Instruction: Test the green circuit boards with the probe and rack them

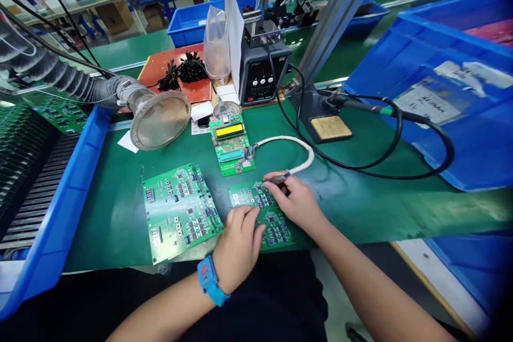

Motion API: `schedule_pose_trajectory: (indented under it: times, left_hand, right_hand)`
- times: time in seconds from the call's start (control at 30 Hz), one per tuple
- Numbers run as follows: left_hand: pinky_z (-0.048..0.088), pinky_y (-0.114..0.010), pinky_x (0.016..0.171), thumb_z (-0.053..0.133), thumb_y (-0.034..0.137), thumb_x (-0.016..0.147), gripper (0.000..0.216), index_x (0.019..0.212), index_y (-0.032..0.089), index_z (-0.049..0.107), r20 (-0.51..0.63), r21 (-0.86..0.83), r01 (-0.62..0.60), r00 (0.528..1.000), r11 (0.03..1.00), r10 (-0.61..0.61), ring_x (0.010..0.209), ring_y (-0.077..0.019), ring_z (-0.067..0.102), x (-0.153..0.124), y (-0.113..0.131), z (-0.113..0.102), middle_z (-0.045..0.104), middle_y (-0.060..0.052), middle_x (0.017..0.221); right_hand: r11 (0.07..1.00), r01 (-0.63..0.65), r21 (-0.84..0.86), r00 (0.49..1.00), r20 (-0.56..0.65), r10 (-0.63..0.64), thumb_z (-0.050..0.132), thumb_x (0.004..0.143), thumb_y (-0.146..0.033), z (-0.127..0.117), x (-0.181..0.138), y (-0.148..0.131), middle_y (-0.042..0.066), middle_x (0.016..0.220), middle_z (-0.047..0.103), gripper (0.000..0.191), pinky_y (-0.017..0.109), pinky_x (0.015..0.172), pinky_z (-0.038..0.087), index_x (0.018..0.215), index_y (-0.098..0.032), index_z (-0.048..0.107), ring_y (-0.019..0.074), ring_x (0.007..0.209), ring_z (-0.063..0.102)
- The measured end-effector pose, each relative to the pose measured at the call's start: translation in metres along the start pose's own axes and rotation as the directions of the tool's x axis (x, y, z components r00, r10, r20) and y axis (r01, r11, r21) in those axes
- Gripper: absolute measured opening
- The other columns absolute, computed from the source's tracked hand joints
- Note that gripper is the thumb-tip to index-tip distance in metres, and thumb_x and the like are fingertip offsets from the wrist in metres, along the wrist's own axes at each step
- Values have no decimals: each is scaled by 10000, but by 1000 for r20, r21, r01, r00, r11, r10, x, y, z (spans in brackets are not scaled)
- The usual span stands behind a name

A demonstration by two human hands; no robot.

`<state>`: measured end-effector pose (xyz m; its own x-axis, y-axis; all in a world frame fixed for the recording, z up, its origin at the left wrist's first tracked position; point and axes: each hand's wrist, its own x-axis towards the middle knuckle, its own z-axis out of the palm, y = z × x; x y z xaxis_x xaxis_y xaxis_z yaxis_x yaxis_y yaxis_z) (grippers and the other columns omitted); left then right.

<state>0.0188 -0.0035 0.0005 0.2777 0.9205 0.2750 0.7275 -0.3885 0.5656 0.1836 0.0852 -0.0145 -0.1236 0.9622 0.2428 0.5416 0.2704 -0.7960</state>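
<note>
Clamped on a slim dark probe (281, 178), my right hand (300, 202) works over a flat green circuit board (274, 222) before me; my left hand (237, 240) curls over it, grip unclear; this board looks unfinished, stacked green rectangular boards (171, 220) alongside uncertain.

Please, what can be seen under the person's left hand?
The left hand partly covers a green circuit board; small dark components show to the right of it. The surface directly beneath the hand cannot be seen.
</note>
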Motion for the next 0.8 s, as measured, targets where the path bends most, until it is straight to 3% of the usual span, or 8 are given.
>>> schedule_pose_trajectory:
  times: [0.1,0.3,0.63,0.8]
  left_hand:
    - [540,-396,788,436,81,952,322,1262,132,507,9,104,5,1000,995,-6,931,-250,551,10,0,6,571,-111,990]
    - [524,-329,656,484,91,936,200,1073,137,623,-20,210,-16,1000,978,21,773,-218,532,23,-7,13,552,-70,836]
    - [493,-285,646,415,117,969,222,991,137,635,-107,163,-60,991,985,78,753,-189,533,23,-14,16,542,-54,806]
    - [477,-262,635,410,138,982,236,1000,146,644,-143,116,-67,986,991,83,725,-166,526,23,-17,19,545,-42,786]
  right_hand:
    - [1000,9,-4,1000,-2,-9,546,861,-350,0,0,1,77,900,713,210,301,609,502,917,-182,658,178,669,615]
    - [1000,1,-7,1000,10,-1,533,867,-373,-1,1,-1,77,879,712,236,296,583,499,914,-180,661,172,630,610]
    - [999,-51,19,999,6,51,555,851,-405,-2,4,-5,71,873,717,249,302,583,502,889,-188,671,163,611,599]
    - [977,-131,170,990,-34,139,583,851,-423,-10,-16,-2,82,909,731,269,339,707,545,951,-184,658,206,780,677]
